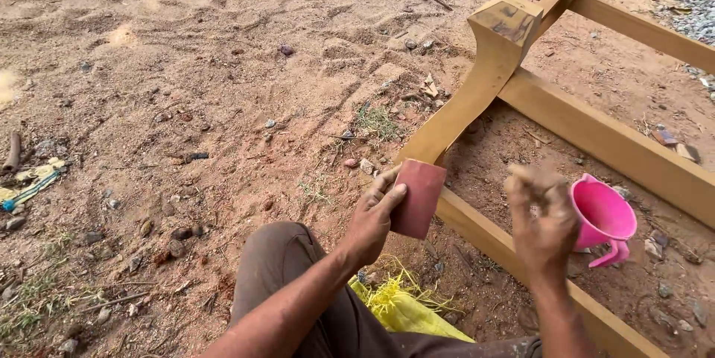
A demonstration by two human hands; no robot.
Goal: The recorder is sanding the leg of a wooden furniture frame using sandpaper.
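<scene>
My left hand (375,215) holds a reddish-brown sheet of sandpaper (418,198), folded, just in front of a curved leg (477,86) of an upturned wooden furniture frame (596,131). My right hand (542,220) is raised beside it, blurred, with its fingers bunched; I cannot tell if anything is in them. It hovers above the frame's near rail (488,235) and next to a pink plastic cup (605,216) that lies on the ground inside the frame.
Sandy ground with small stones, twigs and tufts of grass spreads to the left. A yellow woven sack (406,306) lies under my bent knee (287,254). Grey gravel (693,15) lies at the far right. Scraps of yellow rag (33,179) lie at the left edge.
</scene>
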